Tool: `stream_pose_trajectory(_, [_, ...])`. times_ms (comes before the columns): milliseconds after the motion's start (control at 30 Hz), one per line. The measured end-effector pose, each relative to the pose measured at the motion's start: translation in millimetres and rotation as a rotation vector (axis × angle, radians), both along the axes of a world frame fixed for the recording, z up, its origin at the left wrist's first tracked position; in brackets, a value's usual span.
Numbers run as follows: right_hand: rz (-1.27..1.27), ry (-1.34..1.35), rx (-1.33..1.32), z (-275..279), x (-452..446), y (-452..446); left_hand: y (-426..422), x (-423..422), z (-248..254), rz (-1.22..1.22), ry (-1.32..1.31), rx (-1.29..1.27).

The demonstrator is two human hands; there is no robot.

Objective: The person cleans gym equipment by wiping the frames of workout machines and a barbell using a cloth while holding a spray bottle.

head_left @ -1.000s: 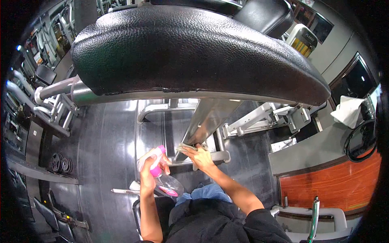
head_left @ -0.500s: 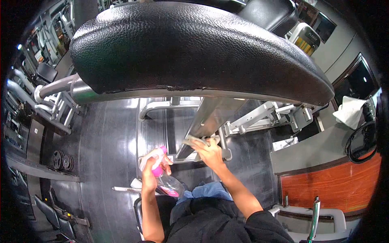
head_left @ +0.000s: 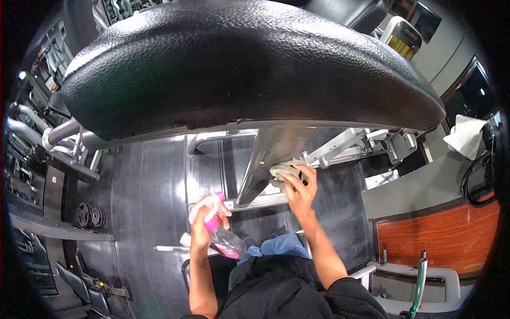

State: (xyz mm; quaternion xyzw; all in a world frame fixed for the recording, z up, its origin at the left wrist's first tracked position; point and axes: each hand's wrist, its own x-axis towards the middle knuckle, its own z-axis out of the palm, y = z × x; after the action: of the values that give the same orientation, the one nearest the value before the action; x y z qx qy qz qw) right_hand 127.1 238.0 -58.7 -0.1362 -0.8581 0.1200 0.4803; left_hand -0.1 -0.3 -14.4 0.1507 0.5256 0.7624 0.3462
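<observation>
Moved up along one post [head_left: 272,151], the right hand [head_left: 302,195] grips one cloth [head_left: 281,170]; the left hand [head_left: 201,223] grips one bottle [head_left: 225,239]; fingers [head_left: 308,173] partly hide both.

Small pale lettering [head_left: 411,34] on the dark panel of a machine's weight-stack cover [head_left: 394,26], upper right, seems to begin "FLA" or "PLA"; the rest is too small to read surely. The clear spray bottle [head_left: 229,240] carries a pink label [head_left: 225,250], its print too blurred to make out.
</observation>
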Motion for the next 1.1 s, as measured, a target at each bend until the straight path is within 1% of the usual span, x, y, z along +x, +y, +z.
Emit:
stream_pose_trajectory(67, [-0.021,0.204,-0.261,-24,-14,-14,6,1,0,-0.016,-0.001,0.003])
stream_pose_trajectory(100, [-0.055,0.233,-0.450,-41,-22,-27,8,0,0,-0.030,-0.005,0.005])
stream_pose_trajectory(133, [-0.092,0.230,-0.524,-57,-30,-40,9,1,2,-0.035,-0.001,0.005])
stream_pose_trajectory(200, [-0.091,0.293,-0.965,-118,-42,-62,10,2,4,-0.052,0.027,-0.028])
stream_pose_trajectory(267, [-0.158,0.311,-1.184,-173,-51,-77,10,1,4,-0.039,0.019,-0.033])
stream_pose_trajectory(300, [-0.144,0.333,-1.398,-181,-53,-81,9,0,4,-0.027,0.010,-0.039])
stream_pose_trajectory(333, [-0.145,0.339,-1.399,-192,-55,-80,6,-2,4,-0.030,0.014,-0.041])
stream_pose_trajectory(400, [-0.128,0.364,-1.659,-214,-59,-72,1,-4,2,-0.051,0.047,-0.046])
stream_pose_trajectory(433, [-0.145,0.433,-1.644,-193,-64,-69,-2,-5,0,-0.052,0.049,-0.050])
stream_pose_trajectory(467, [-0.236,0.378,-1.596,-172,-59,-69,-4,-6,-2,-0.046,0.048,-0.045])
stream_pose_trajectory(533, [-0.192,0.314,-1.400,-117,-49,-63,-6,-6,-4,-0.039,0.050,-0.037])
stream_pose_trajectory(600, [-0.122,0.379,-1.273,-65,-42,-57,-8,-6,-5,-0.021,0.022,-0.032])
stream_pose_trajectory(633, [-0.123,0.424,-1.154,-59,-42,-51,-8,-5,-8,-0.018,0.021,-0.033])
stream_pose_trajectory(667, [-0.102,0.413,-1.115,-53,-38,-46,-8,-5,-11,-0.024,0.005,-0.021])
stream_pose_trajectory(700, [-0.098,0.422,-1.115,-57,-40,-43,-7,-4,-13,-0.030,-0.009,-0.007])
stream_pose_trajectory(733, [-0.095,0.431,-1.115,-70,-42,-39,-7,-3,-13,-0.028,-0.010,-0.004])
stream_pose_trajectory(800, [-0.195,0.409,-1.153,-103,-53,-44,-7,1,-13,-0.028,0.008,-0.001])
stream_pose_trajectory(833, [-0.222,0.339,-1.280,-114,-54,-49,-9,3,-13,-0.023,0.005,0.002])
stream_pose_trajectory(867, [-0.293,0.328,-1.301,-136,-61,-55,-11,3,-14,-0.029,-0.009,0.005])
stream_pose_trajectory(900, [-0.396,0.236,-1.384,-184,-68,-54,-11,4,-15,-0.036,-0.023,0.012])
stream_pose_trajectory(933, [-0.394,0.236,-1.636,-191,-72,-56,-12,5,-16,-0.034,-0.025,0.018])
stream_pose_trajectory(967, [-0.348,0.374,-1.698,-254,-84,-53,-14,5,-17,-0.025,-0.038,0.006])
stream_pose_trajectory(1000, [-0.346,0.372,-1.698,-257,-87,-49,-17,6,-17,-0.016,-0.048,-0.010])
stream_pose_trajectory(1067, [-0.360,0.353,-2.230,-264,-97,-41,-22,4,-18,-0.018,-0.046,-0.023])
stream_pose_trajectory(1100, [-0.081,0.586,-2.409,-277,-96,-35,-26,4,-17,-0.012,-0.058,-0.046])
